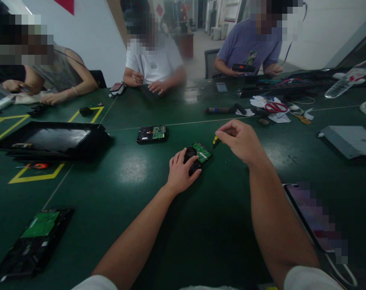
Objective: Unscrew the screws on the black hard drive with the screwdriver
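Note:
A hard drive (203,154) lies on the green table in front of me, its green circuit board facing up. My left hand (183,171) rests over the drive's near left end, fingers curled about its black casing and pressing on it. In my right hand (239,139) is a yellow and black screwdriver (215,141), pinched between thumb and fingers. Its tip points down at the right edge of the circuit board; whether it sits in a screw is too small to tell. A few tiny bright bits lie on the table right of the drive.
Another hard drive (152,134) lies farther back, and a larger one (34,241) at the near left. Black trays (50,139) stand left. A phone (314,217), a metal box (349,141) and red scissors (276,107) are on the right. Several people sit across the table.

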The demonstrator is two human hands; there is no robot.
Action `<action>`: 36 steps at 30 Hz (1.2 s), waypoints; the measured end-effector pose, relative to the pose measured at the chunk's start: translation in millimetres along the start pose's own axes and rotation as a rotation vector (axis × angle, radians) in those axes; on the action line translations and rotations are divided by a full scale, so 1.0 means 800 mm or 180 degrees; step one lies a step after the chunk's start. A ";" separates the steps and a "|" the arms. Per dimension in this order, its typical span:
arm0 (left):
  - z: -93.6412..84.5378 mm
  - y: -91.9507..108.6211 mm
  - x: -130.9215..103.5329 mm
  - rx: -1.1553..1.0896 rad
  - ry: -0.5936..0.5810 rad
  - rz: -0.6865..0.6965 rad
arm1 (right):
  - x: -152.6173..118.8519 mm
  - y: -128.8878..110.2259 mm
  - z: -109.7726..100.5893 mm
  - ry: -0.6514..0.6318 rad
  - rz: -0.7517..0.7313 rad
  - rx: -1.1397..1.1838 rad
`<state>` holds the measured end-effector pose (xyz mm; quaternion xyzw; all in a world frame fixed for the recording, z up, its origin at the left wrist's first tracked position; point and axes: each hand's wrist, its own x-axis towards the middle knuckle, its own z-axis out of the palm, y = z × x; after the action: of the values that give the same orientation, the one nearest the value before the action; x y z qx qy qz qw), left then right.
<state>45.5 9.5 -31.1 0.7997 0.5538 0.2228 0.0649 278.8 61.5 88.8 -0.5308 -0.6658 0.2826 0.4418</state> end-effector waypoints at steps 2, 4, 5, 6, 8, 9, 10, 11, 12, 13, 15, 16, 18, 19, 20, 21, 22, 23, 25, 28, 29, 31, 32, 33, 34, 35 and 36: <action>0.000 0.000 0.000 -0.0012 0.0013 0.0011 | -0.001 -0.001 0.000 -0.0013 -0.0012 -0.0046; 0.001 0.000 0.000 -0.0001 0.0018 0.0005 | -0.001 -0.004 0.000 -0.0078 -0.0096 -0.0040; 0.001 0.000 0.000 0.0011 0.0019 -0.0001 | -0.002 -0.006 0.000 -0.0125 -0.0139 -0.0029; 0.002 0.000 0.000 0.0023 0.0020 -0.0010 | -0.002 -0.008 0.000 -0.0179 -0.0167 -0.0019; 0.002 0.000 0.001 0.0040 0.0013 -0.0019 | -0.002 -0.011 0.000 -0.0293 -0.0170 0.0012; 0.003 0.000 0.001 0.0043 0.0015 -0.0022 | -0.002 -0.013 0.000 -0.0347 -0.0153 0.0039; 0.003 -0.001 0.001 0.0044 0.0016 -0.0022 | -0.002 -0.013 0.000 -0.0392 -0.0132 0.0077; 0.003 -0.001 0.001 0.0042 0.0020 -0.0024 | -0.002 -0.014 0.000 -0.0428 -0.0112 0.0120; 0.004 -0.001 0.001 0.0040 0.0023 -0.0025 | -0.002 -0.014 0.001 -0.0453 -0.0097 0.0158; 0.004 -0.001 0.001 0.0038 0.0028 -0.0025 | -0.001 -0.013 0.001 -0.0462 -0.0088 0.0186; 0.004 -0.002 0.000 0.0039 0.0039 -0.0022 | -0.001 -0.011 0.001 -0.0445 -0.0092 0.0189; 0.004 -0.002 0.000 0.0039 0.0037 -0.0012 | -0.001 -0.010 0.001 -0.0422 -0.0101 0.0157; 0.004 -0.002 0.000 0.0039 0.0037 0.0006 | -0.001 -0.008 0.001 -0.0349 -0.0129 0.0050; 0.004 -0.002 0.000 0.0040 0.0035 0.0008 | -0.001 -0.007 0.001 -0.0296 -0.0143 -0.0012; 0.004 -0.002 0.000 0.0041 0.0028 0.0008 | -0.001 -0.006 0.001 -0.0235 -0.0147 -0.0079; 0.004 -0.002 0.000 0.0042 0.0024 0.0004 | -0.001 -0.006 0.001 -0.0163 -0.0135 -0.0146; 0.004 -0.002 0.000 0.0043 0.0020 0.0001 | -0.001 -0.005 0.002 -0.0087 -0.0108 -0.0213; 0.004 -0.002 0.000 0.0041 0.0023 -0.0003 | -0.001 -0.005 0.002 -0.0011 -0.0072 -0.0278; 0.003 -0.002 0.000 0.0028 0.0030 0.0006 | -0.001 -0.006 0.003 0.0089 -0.0013 -0.0373; 0.003 -0.001 0.000 0.0011 0.0045 0.0020 | -0.002 -0.008 0.004 0.0066 -0.0052 -0.0322; 0.002 0.000 0.000 0.0012 0.0044 0.0022 | -0.002 -0.009 0.004 0.0014 -0.0081 -0.0260; 0.002 0.000 0.001 0.0020 0.0047 0.0017 | -0.002 -0.011 0.005 -0.0125 -0.0117 -0.0123; 0.002 0.000 0.001 0.0024 0.0046 0.0013 | -0.002 -0.011 0.005 -0.0205 -0.0115 -0.0063; 0.002 0.000 0.001 0.0027 0.0045 0.0011 | -0.002 -0.012 0.005 -0.0283 -0.0102 -0.0009; 0.003 0.000 0.001 0.0028 0.0047 0.0008 | -0.002 -0.012 0.005 -0.0351 -0.0080 0.0044; 0.003 -0.001 0.001 0.0029 0.0049 0.0005 | -0.002 -0.013 0.005 -0.0403 -0.0054 0.0098; 0.004 -0.001 0.001 0.0030 0.0052 0.0003 | -0.001 -0.013 0.005 -0.0441 -0.0030 0.0153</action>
<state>46.1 10.8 -34.0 0.7984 0.5549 0.2267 0.0565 270.4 58.0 95.3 -0.4961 -0.6902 0.3325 0.4086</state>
